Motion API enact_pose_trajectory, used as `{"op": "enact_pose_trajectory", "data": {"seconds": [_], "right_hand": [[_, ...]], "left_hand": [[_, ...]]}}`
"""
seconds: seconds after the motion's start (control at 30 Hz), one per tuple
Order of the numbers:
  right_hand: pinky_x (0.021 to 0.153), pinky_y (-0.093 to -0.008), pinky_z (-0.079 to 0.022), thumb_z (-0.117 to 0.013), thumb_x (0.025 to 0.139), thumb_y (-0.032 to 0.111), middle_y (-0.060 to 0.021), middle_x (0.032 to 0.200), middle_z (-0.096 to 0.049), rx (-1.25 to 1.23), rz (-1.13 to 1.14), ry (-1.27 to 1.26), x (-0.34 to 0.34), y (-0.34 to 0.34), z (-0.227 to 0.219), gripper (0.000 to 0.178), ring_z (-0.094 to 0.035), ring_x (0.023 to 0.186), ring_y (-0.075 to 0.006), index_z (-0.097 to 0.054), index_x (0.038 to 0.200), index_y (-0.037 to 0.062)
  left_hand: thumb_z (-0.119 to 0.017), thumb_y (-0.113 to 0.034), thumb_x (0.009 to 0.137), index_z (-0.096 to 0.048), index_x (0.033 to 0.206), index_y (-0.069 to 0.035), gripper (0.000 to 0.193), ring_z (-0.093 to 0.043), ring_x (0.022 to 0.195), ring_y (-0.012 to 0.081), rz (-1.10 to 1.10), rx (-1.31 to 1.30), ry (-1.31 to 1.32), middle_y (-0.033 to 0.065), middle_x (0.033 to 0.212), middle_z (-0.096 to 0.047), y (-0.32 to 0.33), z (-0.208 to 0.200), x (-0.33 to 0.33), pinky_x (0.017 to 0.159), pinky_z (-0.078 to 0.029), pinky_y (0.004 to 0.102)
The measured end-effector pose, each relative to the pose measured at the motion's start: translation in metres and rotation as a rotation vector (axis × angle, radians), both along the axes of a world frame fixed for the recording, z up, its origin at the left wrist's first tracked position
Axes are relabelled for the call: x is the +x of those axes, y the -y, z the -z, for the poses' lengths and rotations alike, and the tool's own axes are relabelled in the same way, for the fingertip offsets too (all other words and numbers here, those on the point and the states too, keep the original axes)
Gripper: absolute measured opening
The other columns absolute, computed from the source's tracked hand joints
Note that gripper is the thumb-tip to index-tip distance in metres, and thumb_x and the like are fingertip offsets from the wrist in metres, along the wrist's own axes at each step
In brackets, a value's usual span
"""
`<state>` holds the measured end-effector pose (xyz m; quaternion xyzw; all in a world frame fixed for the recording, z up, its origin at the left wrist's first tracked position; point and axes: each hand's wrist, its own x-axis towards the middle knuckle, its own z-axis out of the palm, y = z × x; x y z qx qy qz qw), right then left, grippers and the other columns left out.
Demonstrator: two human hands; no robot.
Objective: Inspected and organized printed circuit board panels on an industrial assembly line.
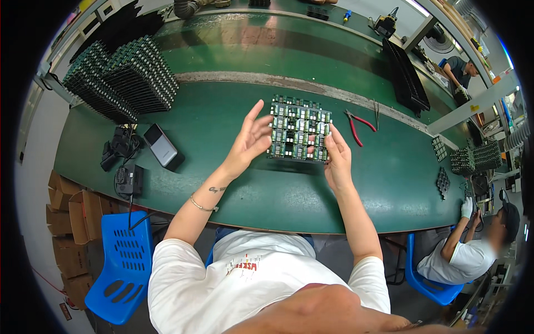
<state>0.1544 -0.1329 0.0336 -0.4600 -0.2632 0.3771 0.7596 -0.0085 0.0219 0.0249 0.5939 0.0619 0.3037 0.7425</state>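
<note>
Perhaps one-sided support could tip the circuit-board panel (pixel 301 126): our right hand (pixel 338 160) pinches its three-o'clock edge; our left hand (pixel 248 141) hangs loosely open at nine.

Both bare arms reach forward and converge, the left forearm (pixel 197 209) slanting inward with a small tattoo (pixel 217 190) near the wrist, the left hand (pixel 250 138) open with fingers loosely spread, the right forearm (pixel 357 214) steeper, the right hand (pixel 338 161) curled in a thumb-and-finger grip.
</note>
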Motion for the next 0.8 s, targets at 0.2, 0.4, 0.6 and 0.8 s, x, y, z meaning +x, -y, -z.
{"op": "enact_pose_trajectory", "data": {"seconds": [0.2, 0.4, 0.6, 0.8], "right_hand": [[0.066, -0.0223, -0.052, -0.048, 0.095, 0.018, -0.0146, 0.098, -0.063, -0.037, 0.036, -0.002, -0.0054, 0.0, -0.0011, 0.049, -0.062, 0.073, -0.0154, -0.031, 0.137, -0.0021], [0.067, -0.0234, -0.053, -0.041, 0.097, 0.021, -0.0151, 0.1, -0.062, -0.079, 0.029, -0.028, -0.0046, -0.0017, -0.005, 0.048, -0.063, 0.076, -0.0161, -0.028, 0.138, -0.0001], [0.066, -0.0234, -0.054, -0.036, 0.098, 0.022, -0.0152, 0.102, -0.062, -0.07, 0.063, 0.002, -0.0063, -0.0046, -0.0085, 0.046, -0.064, 0.079, -0.0159, -0.026, 0.14, 0.0053], [0.064, -0.0235, -0.054, -0.041, 0.096, 0.021, -0.0155, 0.104, -0.061, 0.015, -0.004, -0.024, -0.003, -0.001, -0.0041, 0.042, -0.064, 0.079, -0.0153, -0.031, 0.135, 0.0097]], "left_hand": [[-0.047, -0.002, 0.086, -0.011, 0.146, -0.012, 0.071, -0.054, 0.111, 0.0217, 0.172, -0.19, -0.143, 0.0199, 0.128, -0.049, 0.0038, -0.0024, -0.0051, 0.09, -0.046, 0.0317], [-0.047, 0.0, 0.086, -0.012, 0.146, -0.012, 0.071, -0.059, 0.102, 0.0209, 0.17, -0.255, -0.032, 0.0191, 0.122, -0.054, 0.0082, -0.0045, -0.0029, 0.082, -0.049, 0.0257], [-0.047, 0.0, 0.085, -0.014, 0.146, -0.01, 0.069, -0.058, 0.105, 0.0202, 0.187, -0.307, -0.015, 0.0185, 0.125, -0.053, 0.006, -0.0006, -0.002, 0.085, -0.048, 0.0254], [-0.043, -0.004, 0.085, -0.022, 0.144, -0.006, 0.062, -0.057, 0.107, 0.0205, 0.19, -0.381, -0.019, 0.0178, 0.127, -0.051, 0.0028, -0.0006, -0.0043, 0.089, -0.046, 0.0264]]}}
